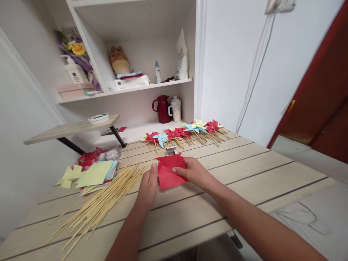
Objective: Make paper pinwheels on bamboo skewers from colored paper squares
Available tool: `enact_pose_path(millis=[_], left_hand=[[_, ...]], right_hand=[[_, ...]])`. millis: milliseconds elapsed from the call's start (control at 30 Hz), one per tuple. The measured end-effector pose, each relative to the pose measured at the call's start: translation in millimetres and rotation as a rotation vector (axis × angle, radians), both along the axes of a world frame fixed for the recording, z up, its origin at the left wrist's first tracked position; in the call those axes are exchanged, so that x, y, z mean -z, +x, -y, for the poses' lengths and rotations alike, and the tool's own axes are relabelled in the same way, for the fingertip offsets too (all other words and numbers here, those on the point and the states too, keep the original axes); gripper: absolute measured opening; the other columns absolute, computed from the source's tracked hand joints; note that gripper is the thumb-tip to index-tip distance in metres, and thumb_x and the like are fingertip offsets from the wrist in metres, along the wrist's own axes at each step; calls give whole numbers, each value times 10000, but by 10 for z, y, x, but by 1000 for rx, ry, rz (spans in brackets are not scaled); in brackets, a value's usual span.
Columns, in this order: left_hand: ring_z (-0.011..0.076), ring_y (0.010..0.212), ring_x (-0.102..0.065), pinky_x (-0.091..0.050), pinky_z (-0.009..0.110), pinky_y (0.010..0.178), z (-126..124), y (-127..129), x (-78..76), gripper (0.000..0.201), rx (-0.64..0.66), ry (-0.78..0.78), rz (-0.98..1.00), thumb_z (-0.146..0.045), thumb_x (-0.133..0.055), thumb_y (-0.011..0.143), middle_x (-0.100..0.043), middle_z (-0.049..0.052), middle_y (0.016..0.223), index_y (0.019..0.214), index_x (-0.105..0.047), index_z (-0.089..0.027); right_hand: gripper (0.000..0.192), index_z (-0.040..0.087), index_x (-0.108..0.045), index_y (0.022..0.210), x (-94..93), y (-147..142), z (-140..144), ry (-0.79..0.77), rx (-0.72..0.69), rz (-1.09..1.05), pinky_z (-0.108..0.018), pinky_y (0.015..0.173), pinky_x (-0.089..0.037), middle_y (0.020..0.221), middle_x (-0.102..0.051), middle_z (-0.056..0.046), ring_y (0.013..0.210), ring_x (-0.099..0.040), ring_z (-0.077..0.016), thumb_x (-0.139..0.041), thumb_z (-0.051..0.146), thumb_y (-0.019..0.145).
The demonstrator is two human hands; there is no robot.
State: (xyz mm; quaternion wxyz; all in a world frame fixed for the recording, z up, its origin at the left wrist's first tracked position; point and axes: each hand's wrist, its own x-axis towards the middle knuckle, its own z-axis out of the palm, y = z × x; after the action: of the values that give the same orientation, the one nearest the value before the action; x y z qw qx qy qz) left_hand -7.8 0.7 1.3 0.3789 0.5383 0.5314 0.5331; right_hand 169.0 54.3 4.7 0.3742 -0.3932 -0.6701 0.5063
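Observation:
Between my two hands, above the table, is a square of red paper [170, 177] with cuts running in from its corners and a raised flap at the top. My left hand [149, 185] grips its left edge, thumb upright along the side. From the right, my right hand [193, 172] pinches the sheet, the thumb lying on its face near the middle. The fingers behind the paper are hidden. Just beyond it sits a small open box [171, 150]. To the left of my left hand lies a loose bundle of thin wooden sticks [108, 201].
Finished paper pinwheels on sticks [174, 135] lie in a row along the table's back. A stack of coloured paper squares [95, 174] is at the left, below a small raised wooden shelf [73, 127]. A red jug [163, 110] and a lidded cup [176, 110] stand behind.

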Motion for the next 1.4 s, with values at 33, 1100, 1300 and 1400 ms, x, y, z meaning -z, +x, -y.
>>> enact_pose_path(millis=[33, 1100, 1300, 1400], left_hand=[[208, 606, -599, -460, 301, 589, 3, 2, 2, 647, 30, -15, 37, -737, -389, 867, -656, 60, 621, 693, -672, -183], [179, 571, -576, -451, 275, 592, 11, 13, -52, 423, 49, -104, 16, -581, -661, 781, -639, 9, 583, 651, -680, -179], [246, 842, -676, -497, 351, 847, -3, 11, -48, 479, 22, -66, 167, -614, -650, 792, -760, 96, 865, 865, -758, -153], [263, 919, -677, -499, 366, 863, 5, 7, -53, 547, 42, -68, 302, -642, -632, 798, -758, 138, 958, 945, -751, -129]], right_hand=[[182, 150, -693, 816, -2, -3, 1, -12, -2, -9, -272, 598, -409, 748, -700, -40, 646, -593, -177, -682, 322, 756], [386, 171, -665, 837, -30, 9, 53, -114, -196, -211, -268, 644, -426, 771, -692, -19, 654, -581, -153, -635, 556, 833], [337, 183, -655, 1018, -54, 19, 48, -87, -93, -284, -300, 731, -475, 975, -714, -58, 820, -641, -196, -757, 374, 760], [281, 183, -659, 967, -59, 9, 56, -111, -82, -335, -286, 718, -466, 916, -710, -37, 778, -633, -175, -755, 352, 764]])
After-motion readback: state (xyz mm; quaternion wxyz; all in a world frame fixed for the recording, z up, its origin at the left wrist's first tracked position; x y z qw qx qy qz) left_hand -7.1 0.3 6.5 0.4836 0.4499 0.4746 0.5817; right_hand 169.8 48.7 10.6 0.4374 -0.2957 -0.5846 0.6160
